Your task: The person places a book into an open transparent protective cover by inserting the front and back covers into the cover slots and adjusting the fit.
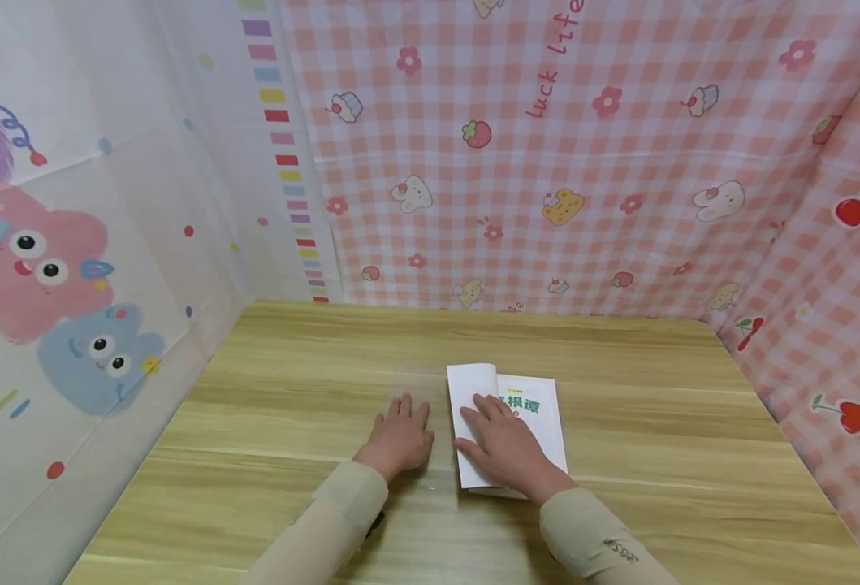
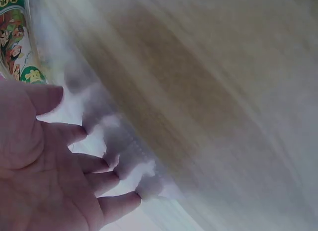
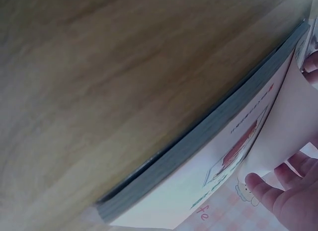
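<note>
the two hands are apart from each other, over a brown wooden table [image 1: 291, 382]. a small book [image 1: 542, 443] lies on the table, a bit right of the middle, with its front opened. its first leaf [image 1: 472, 386] is white and bends over to the left. on the page next to it there are big green letters [image 1: 528, 405]. the right hand [image 1: 506, 447] lies across the book, its fingers spread out and touching the white leaf. the left hand [image 1: 400, 439] is just to the left of the book, with its fingers stretched out and a little spread, and it holds nothing. i cannot tell if its fingertips touch the wood. the left wrist view shows a bright picture cover [image 2: 15, 47] with green on it, near the thumb. the right wrist view shows the thick gray edge [image 3: 198, 134] of the book's pages. both sleeves [image 1: 342, 508] are light tan. behind the table hangs a pink checked cloth [image 1: 583, 162], and a white cloth [image 1: 181, 366] with funny faces is on the left.
</note>
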The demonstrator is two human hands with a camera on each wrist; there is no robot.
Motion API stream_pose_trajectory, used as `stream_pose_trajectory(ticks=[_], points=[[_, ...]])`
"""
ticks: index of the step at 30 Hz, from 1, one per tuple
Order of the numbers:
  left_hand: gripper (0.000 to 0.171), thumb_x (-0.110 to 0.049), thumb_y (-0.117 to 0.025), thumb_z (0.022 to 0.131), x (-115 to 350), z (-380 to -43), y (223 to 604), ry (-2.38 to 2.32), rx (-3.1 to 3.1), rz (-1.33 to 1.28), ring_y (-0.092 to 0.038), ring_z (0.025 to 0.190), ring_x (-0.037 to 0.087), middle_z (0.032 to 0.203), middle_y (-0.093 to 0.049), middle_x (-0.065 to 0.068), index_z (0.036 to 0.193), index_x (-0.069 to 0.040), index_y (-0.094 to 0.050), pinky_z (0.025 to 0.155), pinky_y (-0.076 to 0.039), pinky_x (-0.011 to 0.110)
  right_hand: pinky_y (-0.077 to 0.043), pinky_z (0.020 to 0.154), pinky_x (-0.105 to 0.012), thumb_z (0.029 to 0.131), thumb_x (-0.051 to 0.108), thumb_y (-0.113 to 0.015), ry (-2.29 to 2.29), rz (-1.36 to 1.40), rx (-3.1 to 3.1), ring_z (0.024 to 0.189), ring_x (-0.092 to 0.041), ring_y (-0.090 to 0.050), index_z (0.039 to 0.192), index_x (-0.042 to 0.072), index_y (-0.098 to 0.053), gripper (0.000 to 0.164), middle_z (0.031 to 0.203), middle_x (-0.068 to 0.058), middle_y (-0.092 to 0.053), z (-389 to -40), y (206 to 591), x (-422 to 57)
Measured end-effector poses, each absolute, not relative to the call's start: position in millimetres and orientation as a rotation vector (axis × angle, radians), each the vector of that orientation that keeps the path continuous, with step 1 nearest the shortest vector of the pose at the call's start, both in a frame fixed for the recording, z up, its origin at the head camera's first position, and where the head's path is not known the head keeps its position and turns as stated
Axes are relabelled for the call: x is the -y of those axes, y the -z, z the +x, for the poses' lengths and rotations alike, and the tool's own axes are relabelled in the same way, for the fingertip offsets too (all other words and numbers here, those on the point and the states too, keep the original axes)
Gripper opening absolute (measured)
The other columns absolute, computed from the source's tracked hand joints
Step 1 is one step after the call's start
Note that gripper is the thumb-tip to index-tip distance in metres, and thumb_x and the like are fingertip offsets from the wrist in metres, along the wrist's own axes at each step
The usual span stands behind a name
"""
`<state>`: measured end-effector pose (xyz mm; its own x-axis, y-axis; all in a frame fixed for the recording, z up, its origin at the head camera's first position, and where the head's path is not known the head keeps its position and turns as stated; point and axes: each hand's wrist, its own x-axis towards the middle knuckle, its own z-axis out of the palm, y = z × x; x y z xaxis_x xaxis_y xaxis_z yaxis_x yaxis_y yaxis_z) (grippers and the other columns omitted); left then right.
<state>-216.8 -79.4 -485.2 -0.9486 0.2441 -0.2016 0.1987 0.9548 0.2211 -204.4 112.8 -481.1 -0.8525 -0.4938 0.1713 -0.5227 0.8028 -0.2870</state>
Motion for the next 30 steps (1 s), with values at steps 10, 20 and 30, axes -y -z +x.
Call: stream_pose_trajectory(ticks=[10,20,30], points=[[0.065,-0.046,-0.043,0.098,77.4,-213.3,488.6,-0.199,-2.882,0.313,-0.015,0.140,0.040,0.155,-0.020,0.026,0.150,-0.008,-0.031,0.111,-0.021,0.062,-0.042,0.098,-0.056,0.092,0.041,-0.056,-0.435,0.836,2.897,0.129,-0.040,-0.038,0.131,0.003,-0.057,0.055,0.142,-0.023,-0.047,-205.2,480.8,-111.9],[0.053,-0.033,-0.038,0.102,77.4,-215.6,488.2,-0.097,-2.879,0.319,-0.017,0.140,0.037,0.156,-0.022,0.022,0.151,-0.012,-0.030,0.109,-0.023,0.063,-0.046,0.094,-0.056,0.091,0.043,-0.057,-0.378,0.837,2.895,0.128,-0.038,-0.039,0.128,0.006,-0.061,0.053,0.139,-0.021,-0.050,-206.7,485.6,-109.7],[0.050,-0.021,-0.037,0.101,80.0,-220.5,493.1,-0.215,-2.955,0.330,-0.027,0.136,0.039,0.151,-0.033,0.024,0.147,-0.003,-0.035,0.107,-0.029,0.063,-0.048,0.090,-0.056,0.090,0.045,-0.058,-0.286,0.849,2.880,0.127,-0.037,-0.041,0.125,0.008,-0.063,0.052,0.137,-0.020,-0.053,-207.0,487.5,-106.4]])
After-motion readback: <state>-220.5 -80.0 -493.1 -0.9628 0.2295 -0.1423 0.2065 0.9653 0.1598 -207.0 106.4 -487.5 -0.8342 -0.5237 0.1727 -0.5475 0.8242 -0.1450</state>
